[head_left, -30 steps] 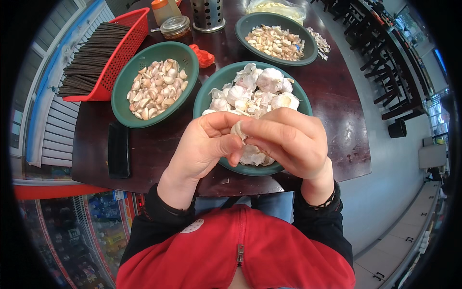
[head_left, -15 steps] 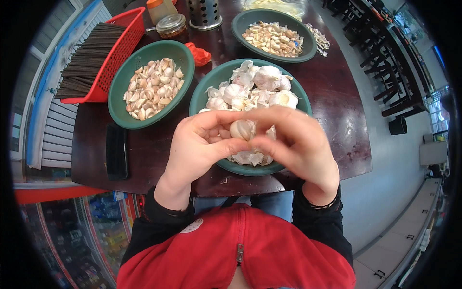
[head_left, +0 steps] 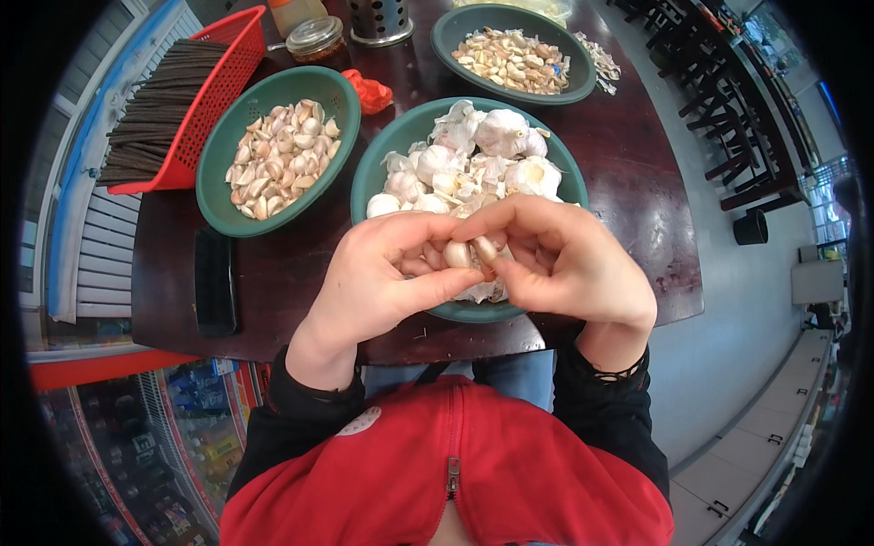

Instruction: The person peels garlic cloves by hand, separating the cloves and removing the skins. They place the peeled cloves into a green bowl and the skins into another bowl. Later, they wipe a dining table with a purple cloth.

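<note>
My left hand (head_left: 378,268) pinches a piece of garlic (head_left: 458,256) between thumb and fingers. Against it, the thumb and forefinger of my right hand (head_left: 578,264) grip a slim garlic clove (head_left: 485,247). Both hands meet above the near part of a green bowl (head_left: 371,164) heaped with whole garlic bulbs (head_left: 501,134) and papery skins; they hide part of its contents. To the left, a second green bowl (head_left: 330,89) sits tilted, holding loose separated cloves (head_left: 282,159).
A third green bowl (head_left: 443,41) of small garlic pieces stands far right, beside scattered skins (head_left: 601,62). A red basket (head_left: 214,86) of dark sticks, a lidded jar (head_left: 316,38), a metal cylinder with holes (head_left: 381,18), red plastic (head_left: 369,93) and a black phone-like slab (head_left: 216,282) share the table.
My right fingers have closed in on the garlic and now pinch a clove beside the piece in my left hand. The bowls appear slightly higher and further left in the view.
</note>
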Available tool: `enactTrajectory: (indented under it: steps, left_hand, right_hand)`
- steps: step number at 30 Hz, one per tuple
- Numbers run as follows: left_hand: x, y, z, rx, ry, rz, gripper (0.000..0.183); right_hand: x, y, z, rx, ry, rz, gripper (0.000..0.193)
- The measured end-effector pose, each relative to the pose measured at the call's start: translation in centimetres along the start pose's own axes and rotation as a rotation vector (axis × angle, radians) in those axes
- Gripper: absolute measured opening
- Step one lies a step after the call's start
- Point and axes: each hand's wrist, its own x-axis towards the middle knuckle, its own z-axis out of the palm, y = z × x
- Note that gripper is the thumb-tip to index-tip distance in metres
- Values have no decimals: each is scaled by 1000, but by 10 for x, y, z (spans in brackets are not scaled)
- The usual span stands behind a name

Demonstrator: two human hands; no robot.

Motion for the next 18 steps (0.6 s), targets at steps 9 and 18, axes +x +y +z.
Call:
enactTrajectory:
  steps: [9, 18]
  left_hand:
    - [5, -5, 5, -196, 68, 146, 43]
    - [2, -6, 3, -225, -43, 179, 41]
  right_hand:
    - [14, 4, -2, 348, 122, 73, 26]
    - [21, 15, 14, -219, 320, -215, 10]
